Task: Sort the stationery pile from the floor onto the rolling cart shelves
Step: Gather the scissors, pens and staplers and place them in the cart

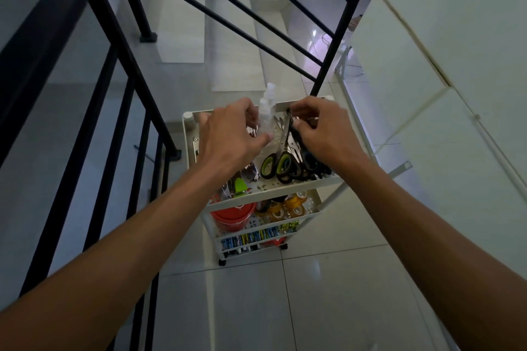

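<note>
A white rolling cart point(285, 184) stands on the tiled floor below me. Its top shelf holds several scissors point(282, 162) with green, blue and black handles, clear spray bottles point(265, 114) and a green stapler point(239, 186). My left hand point(228, 137) hovers over the shelf's left side, fingers curled around the nearer clear bottle. My right hand point(319, 128) pinches the blades of a black-handled pair of scissors point(296, 137) over the shelf's right side. Lower shelves carry a red tub point(232, 218), yellow tape rolls point(288, 205) and several pens point(251, 238).
A black metal stair railing point(94, 88) runs along the left and slants across behind the cart. White steps point(236, 37) descend beyond it. A white wall point(445, 80) closes the right side. Glossy floor tiles point(328, 293) spread in front of the cart.
</note>
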